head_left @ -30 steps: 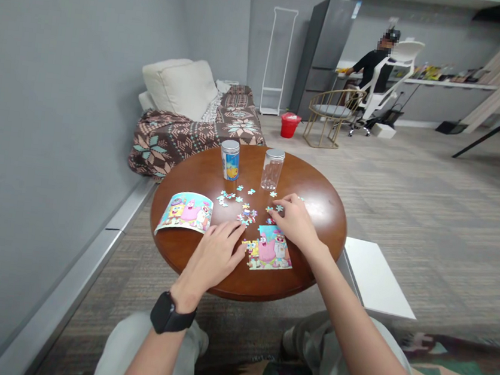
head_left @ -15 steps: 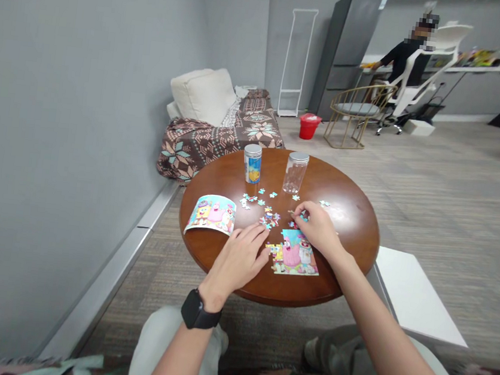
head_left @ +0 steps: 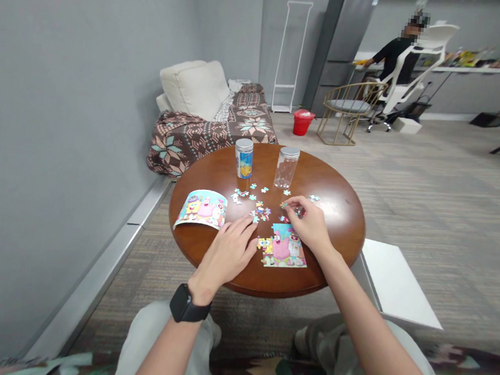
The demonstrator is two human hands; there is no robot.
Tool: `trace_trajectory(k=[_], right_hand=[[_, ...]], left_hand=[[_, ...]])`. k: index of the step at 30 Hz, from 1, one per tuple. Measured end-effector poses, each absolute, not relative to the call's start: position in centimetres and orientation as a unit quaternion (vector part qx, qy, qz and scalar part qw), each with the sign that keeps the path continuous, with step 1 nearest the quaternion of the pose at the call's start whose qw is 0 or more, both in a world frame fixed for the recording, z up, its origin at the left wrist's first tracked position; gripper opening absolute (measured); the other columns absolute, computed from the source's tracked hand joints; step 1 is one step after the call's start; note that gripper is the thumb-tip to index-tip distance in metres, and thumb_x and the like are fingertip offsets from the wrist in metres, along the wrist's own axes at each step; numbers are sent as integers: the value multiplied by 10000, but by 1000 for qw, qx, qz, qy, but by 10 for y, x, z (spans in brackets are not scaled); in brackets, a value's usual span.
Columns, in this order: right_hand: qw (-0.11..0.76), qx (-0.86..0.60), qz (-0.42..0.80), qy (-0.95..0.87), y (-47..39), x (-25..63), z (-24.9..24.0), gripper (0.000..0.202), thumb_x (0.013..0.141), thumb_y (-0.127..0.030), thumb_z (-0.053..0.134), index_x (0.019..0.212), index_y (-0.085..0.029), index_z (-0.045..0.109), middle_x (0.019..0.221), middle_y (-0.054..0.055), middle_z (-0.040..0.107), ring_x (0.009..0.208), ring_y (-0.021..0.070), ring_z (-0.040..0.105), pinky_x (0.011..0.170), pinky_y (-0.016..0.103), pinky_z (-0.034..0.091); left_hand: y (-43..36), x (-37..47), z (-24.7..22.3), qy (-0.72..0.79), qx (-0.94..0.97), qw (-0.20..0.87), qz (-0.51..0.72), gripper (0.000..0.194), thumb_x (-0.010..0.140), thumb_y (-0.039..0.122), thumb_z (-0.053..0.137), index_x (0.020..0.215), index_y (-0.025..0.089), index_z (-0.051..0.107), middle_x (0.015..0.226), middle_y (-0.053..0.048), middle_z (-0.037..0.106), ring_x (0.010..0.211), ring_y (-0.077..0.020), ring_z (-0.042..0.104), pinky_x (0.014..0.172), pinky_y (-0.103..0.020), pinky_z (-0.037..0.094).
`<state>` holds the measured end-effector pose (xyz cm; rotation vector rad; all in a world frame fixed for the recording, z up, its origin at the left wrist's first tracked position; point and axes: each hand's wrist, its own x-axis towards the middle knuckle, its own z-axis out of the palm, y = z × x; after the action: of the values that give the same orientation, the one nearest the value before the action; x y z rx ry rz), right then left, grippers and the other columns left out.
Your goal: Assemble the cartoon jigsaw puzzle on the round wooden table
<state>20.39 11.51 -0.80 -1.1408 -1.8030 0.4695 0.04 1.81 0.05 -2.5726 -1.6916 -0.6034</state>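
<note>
Clerk: Enter the principal item and its place.

Keeper: One puzzle panel (head_left: 287,253), partly joined; flat near the front of a round brown worktop (head_left: 340,222), between the two hands; left edge ragged, a yellow section jutting from it.

Clerk: State of the hands?

Keeper: Left hand (head_left: 231,248), one; loosely spread, palm down, no grasp visible; fingertips at a small heap of pieces (head_left: 266,213), thumb just beside the jutting section. Right hand (head_left: 310,223), one; fingers bent together at a small piece (head_left: 283,205) beyond the panel; whether pinched or merely touched, cannot be told.

Clerk: Further stock?

Keeper: Scattered pieces (head_left: 252,197), several, beyond the heap; picture sheet (head_left: 202,207), one, curled, left of the left hand; labelled jar (head_left: 244,161) and clear jar (head_left: 286,169), both lidded and upright at the back.

Clerk: Hazards?

Keeper: Jutting section, liable to part if the left thumb swings inward; panel's right side, liable to skew if the right wrist drags low across it; small piece, liable to slip from a shallow fingertip hold; heap, liable to scatter under a careless sweep; clear jar, liable to topple only on an overlong reach.
</note>
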Motion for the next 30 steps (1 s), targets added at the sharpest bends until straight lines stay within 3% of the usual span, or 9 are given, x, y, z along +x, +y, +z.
trace_trajectory(k=[4,11,16,20,24,30], right_hand=[[466,-474,213,-716,116,204,-11,74,788,-254,569,829,-212,614,821,40,707,773,198,655,760,343,503],[463,-462,204,-728,119,204,-15,190,785,-220,533,935,-218,649,865,40,717,805,200,661,803,356,501],[454,-468,212,-728,119,204,-16,59,763,-213,564,815,-217,594,828,26,700,759,185,647,744,325,488],[449,-471,225,-726,118,204,-18,18,774,-221,569,792,-219,567,761,8,676,702,170,630,690,303,476],[455,-456,217,-734,119,204,-19,132,780,-200,551,892,-217,619,826,27,681,716,172,621,659,299,476],[458,-433,183,-755,118,204,-15,107,758,-145,541,740,-212,622,809,35,627,694,162,579,653,303,491]], left_hand=[[19,1,-1,-542,-819,8,-189,360,991,267,385,1273,127,561,1361,-149,586,1312,-244,501,1082,-447,410],[19,0,-2,-550,-811,11,-200,319,979,281,414,1209,140,584,1288,-134,611,1219,-244,558,1061,-428,434],[20,0,-2,-562,-801,10,-206,320,966,282,425,1211,142,576,1264,-141,600,1171,-262,581,1034,-446,466],[20,0,-2,-562,-803,15,-199,336,969,285,418,1238,143,560,1297,-142,587,1194,-262,570,1042,-437,461],[20,0,-4,-559,-806,14,-194,343,973,269,414,1252,132,561,1322,-136,590,1235,-256,550,1072,-424,437],[20,-1,-4,-558,-808,3,-187,372,978,262,405,1293,126,548,1371,-125,577,1310,-253,499,1113,-437,402]])
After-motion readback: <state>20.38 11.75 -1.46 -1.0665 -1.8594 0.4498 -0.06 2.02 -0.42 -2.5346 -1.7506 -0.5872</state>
